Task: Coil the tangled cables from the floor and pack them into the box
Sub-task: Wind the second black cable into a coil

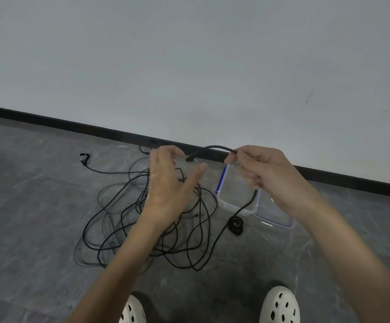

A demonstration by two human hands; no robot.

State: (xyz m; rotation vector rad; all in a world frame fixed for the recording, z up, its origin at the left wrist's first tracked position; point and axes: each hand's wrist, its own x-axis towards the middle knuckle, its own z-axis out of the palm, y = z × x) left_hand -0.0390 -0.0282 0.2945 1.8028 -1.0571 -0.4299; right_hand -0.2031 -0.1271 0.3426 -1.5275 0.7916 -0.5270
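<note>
A tangle of thin black cables (142, 229) lies on the grey floor in front of me. My right hand (257, 169) grips a thicker black cable (217, 149) near its end; the free end arcs left toward my left hand, and the rest drops from my fist to the floor beside a black plug (235, 226). My left hand (170, 183) hovers over the tangle with fingers spread, holding nothing, its fingertips close to the cable's tip. A clear plastic box (233, 206) with a blue clip stands open on the floor under my right hand.
The box's clear lid (274, 217) lies just right of the box. A white wall with a black skirting board (73, 125) runs behind the cables. A loose connector end (84, 158) lies at the left. My two white shoes (280, 306) are at the bottom edge.
</note>
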